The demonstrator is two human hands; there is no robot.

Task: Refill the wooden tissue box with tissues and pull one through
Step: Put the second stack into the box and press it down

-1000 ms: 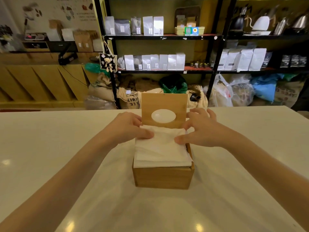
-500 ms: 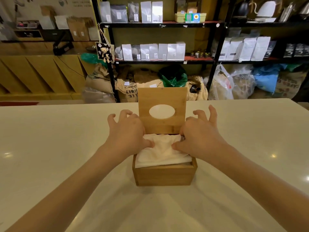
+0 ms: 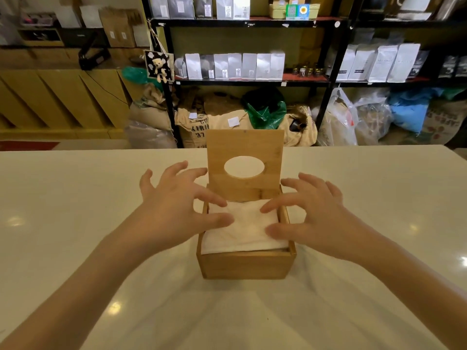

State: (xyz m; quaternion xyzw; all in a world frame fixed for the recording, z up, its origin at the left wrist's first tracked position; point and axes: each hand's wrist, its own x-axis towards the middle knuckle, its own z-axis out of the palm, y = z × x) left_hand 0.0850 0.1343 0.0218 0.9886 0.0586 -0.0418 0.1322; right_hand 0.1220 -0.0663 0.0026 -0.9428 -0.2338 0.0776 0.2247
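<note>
Both hands spread over the tissue stack

Left hand [image 3: 177, 210] and right hand [image 3: 313, 215] have fingers splayed wide, gripping nothing, thumbs at the stack of white folded tissues [image 3: 242, 228] sitting inside the open square wooden tissue box [image 3: 245, 265]. Its hinged wooden lid with an oval hole [image 3: 244, 152] stands upright behind, all on the glossy white desk [image 3: 75, 198].

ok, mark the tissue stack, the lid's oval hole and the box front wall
tissue stack [image 3: 246, 229]: head view, top sheet, centre.
oval hole [image 3: 244, 167]: head view, middle of the opening in the raised lid.
box front wall [image 3: 245, 266]: head view, mid-panel.
</note>
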